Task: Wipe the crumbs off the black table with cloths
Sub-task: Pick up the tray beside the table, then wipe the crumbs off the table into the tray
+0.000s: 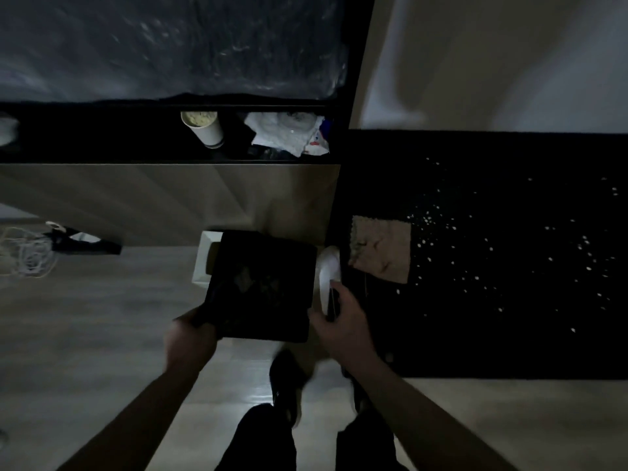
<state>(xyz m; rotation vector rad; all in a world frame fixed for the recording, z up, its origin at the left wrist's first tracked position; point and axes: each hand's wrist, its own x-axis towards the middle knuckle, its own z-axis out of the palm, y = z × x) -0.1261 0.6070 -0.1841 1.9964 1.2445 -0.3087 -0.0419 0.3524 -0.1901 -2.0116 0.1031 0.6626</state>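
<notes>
The black table [509, 351] fills the right side, with several white crumbs [489, 249] scattered over its middle and right. A beige cloth [380, 249] lies flat on the table near its left edge. My left hand [190, 334] grips the near left corner of a black square bin [261, 287], which is held over the floor just left of the table. My right hand [339, 321] is at the bin's right side against the table edge. Its fingers curl over a white object [329, 266] and a thin dark strip; what it holds is too dark to tell.
A white square container [204, 260] stands on the floor behind the bin. A dark shelf at the back holds a white cup [204, 129] and crumpled white wrapping [289, 132]. Tangled cords [27, 253] lie at far left. My feet [285, 379] stand on the pale floor below.
</notes>
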